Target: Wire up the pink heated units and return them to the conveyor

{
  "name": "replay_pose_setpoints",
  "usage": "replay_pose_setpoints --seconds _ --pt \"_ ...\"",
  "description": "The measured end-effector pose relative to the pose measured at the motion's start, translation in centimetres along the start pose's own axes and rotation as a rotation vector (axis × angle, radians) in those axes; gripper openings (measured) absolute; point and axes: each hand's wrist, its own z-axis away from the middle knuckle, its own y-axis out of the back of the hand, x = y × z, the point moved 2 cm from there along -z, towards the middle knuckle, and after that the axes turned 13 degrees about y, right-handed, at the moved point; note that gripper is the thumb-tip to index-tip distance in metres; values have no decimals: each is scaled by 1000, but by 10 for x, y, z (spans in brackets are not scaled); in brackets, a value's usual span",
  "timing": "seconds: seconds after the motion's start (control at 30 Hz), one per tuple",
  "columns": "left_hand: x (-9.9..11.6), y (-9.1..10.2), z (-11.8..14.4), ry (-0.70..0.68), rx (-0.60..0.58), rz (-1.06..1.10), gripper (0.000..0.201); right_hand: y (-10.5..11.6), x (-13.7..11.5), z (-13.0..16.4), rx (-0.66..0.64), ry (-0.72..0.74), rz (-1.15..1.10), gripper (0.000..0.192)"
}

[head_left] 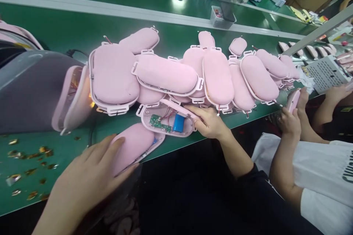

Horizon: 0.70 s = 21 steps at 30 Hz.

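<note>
My left hand [91, 172] grips a pink oval case [134, 143] at the near edge of the bench, thumb below and fingers over its top. A narrow gap along the rim of this case shows a bit of blue inside. Just right of it lies an open pink case shell [147, 114] with a green circuit board [160, 124], red wires and a blue battery [178, 122] in it. My right hand [211, 122] pinches a pink cover [180, 109], tilted up over that shell. My right fingertips are partly hidden behind the cover.
Many pink cases [168, 73] with strap loops lie heaped along the green bench [82, 22]. At left stand a dark grey machine [35, 88] and scattered gold foil bits [31, 170]. A plastic tub [223, 18] stands behind. A co-worker's hands [292, 117] hold a pink piece at right.
</note>
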Motion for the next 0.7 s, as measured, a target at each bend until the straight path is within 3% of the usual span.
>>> replay_pose_setpoints --seconds 0.1,0.2,0.3,0.5,0.6,0.7 --pt "7 2 -5 -64 43 -98 64 -15 -12 1 -94 14 100 58" --pt "16 6 -12 -56 97 -155 69 -39 -25 1 -199 11 301 89" --pt "22 7 -16 -59 97 -205 64 -54 -28 2 -186 -36 351 88" --pt "16 4 -9 -55 53 -174 64 -30 -15 5 -66 -64 67 68" --pt "14 2 -7 -58 31 -176 64 -19 -14 4 -98 -86 12 65" --pt "17 4 -7 -74 40 -181 63 -23 -20 1 -150 -66 41 71"
